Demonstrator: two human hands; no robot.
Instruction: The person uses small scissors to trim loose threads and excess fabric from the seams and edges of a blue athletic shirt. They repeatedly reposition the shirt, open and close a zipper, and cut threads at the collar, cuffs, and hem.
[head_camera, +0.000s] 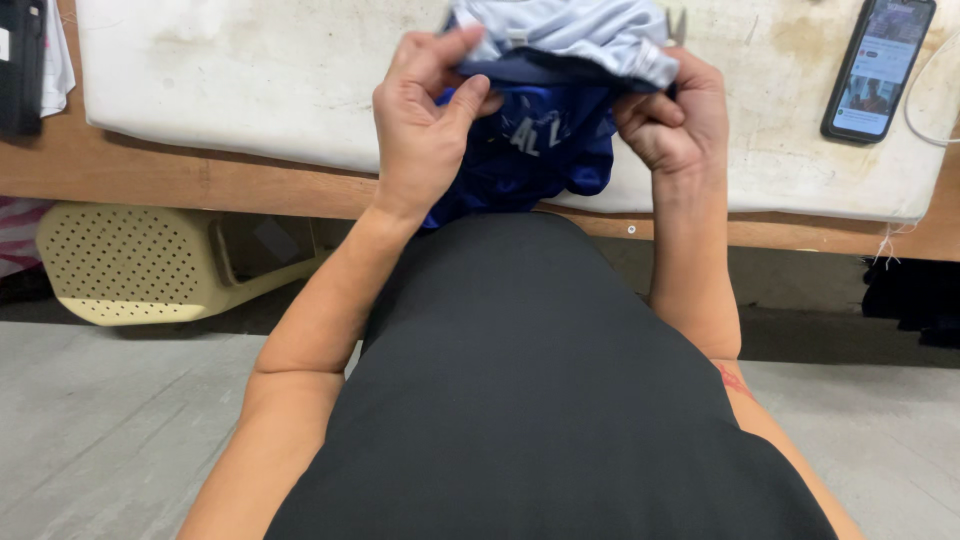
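While I stand at the padded table (250, 90), my left hand (425, 125) pinches the blue garment (545, 150) between thumb and fingers, and my right hand (675, 115), at 3 o'clock of it, is closed on the bunched pale-grey edge, probably to keep the fabric taut. Phone (878, 68) lies at 2 o'clock, perforated cream basket (130, 265) at 8 o'clock under the table.

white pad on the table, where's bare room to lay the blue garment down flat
The white pad is bare from its left edge to the left hand. A narrower bare strip lies between the right hand and the phone. The middle is crowded: both hands grip the blue garment there.
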